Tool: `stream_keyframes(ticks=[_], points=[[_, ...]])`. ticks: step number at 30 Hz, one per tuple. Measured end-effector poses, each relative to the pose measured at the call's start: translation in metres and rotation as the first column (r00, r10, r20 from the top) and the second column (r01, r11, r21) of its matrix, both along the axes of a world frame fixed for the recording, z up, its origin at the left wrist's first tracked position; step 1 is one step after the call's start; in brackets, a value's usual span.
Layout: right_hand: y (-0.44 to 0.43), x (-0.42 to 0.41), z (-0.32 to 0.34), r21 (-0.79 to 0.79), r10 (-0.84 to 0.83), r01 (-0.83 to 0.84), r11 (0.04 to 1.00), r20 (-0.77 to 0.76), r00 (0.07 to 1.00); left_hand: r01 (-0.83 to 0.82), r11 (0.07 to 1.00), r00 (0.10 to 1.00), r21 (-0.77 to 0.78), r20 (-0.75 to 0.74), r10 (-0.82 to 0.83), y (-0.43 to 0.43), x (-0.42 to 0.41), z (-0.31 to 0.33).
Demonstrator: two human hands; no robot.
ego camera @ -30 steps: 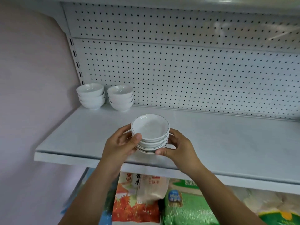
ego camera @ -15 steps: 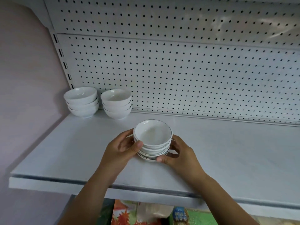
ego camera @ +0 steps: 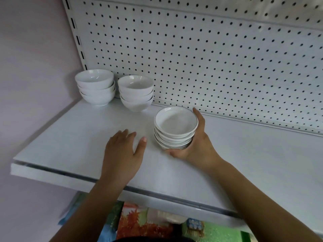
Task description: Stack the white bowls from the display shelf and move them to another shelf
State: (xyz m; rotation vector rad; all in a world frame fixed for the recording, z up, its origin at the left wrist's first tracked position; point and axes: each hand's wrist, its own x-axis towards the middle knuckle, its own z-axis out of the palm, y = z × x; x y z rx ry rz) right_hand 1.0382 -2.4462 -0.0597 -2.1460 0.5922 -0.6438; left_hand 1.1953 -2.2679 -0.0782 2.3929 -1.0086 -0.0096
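Observation:
A stack of several white bowls with thin dark rims (ego camera: 175,127) stands on the white shelf (ego camera: 73,137), close to the pegboard back. My right hand (ego camera: 197,145) wraps around its right and front side, thumb under the front edge, fingers behind. My left hand (ego camera: 125,151) hovers flat over the shelf just left of the stack, fingers apart, touching no bowl. Two other stacks of three plain white bowls each stand at the back left: one (ego camera: 95,87) in the corner, the other (ego camera: 136,93) right beside it.
The white pegboard (ego camera: 209,58) closes the shelf at the back, and a pale pink wall (ego camera: 31,67) bounds it on the left. Below the shelf's front edge lie colourful bags (ego camera: 139,222) of goods on a lower level.
The stack has moved back and to the right, down onto the shelf near the pegboard. My left hand has come off it and drawn back to the left; my right hand still holds it.

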Motion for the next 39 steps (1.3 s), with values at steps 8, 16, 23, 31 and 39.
stream_keyframes(ticks=[8,16,23,31,39], points=[[-0.045,0.045,0.005,0.04,-0.088,0.088,0.995,0.011,0.996,-0.019,0.992,0.995,0.121,0.096,0.007,-0.007,0.001,-0.007],[-0.073,0.082,0.004,0.021,-0.178,0.177,0.984,0.027,0.984,-0.018,0.997,0.994,0.077,0.108,0.01,-0.006,0.002,-0.01],[-0.077,0.091,0.005,0.038,-0.172,0.172,0.984,0.019,0.985,-0.033,0.999,0.995,0.017,0.093,0.031,-0.006,0.002,-0.009],[-0.062,0.077,0.017,0.118,-0.214,0.224,0.967,-0.095,0.972,-0.019,0.999,0.999,-0.028,0.036,0.02,-0.001,-0.003,-0.004],[-0.001,-0.025,0.037,-0.016,-0.136,0.137,0.991,-0.258,0.956,0.024,0.931,0.977,-0.364,-0.187,-0.098,0.036,-0.028,0.022]])
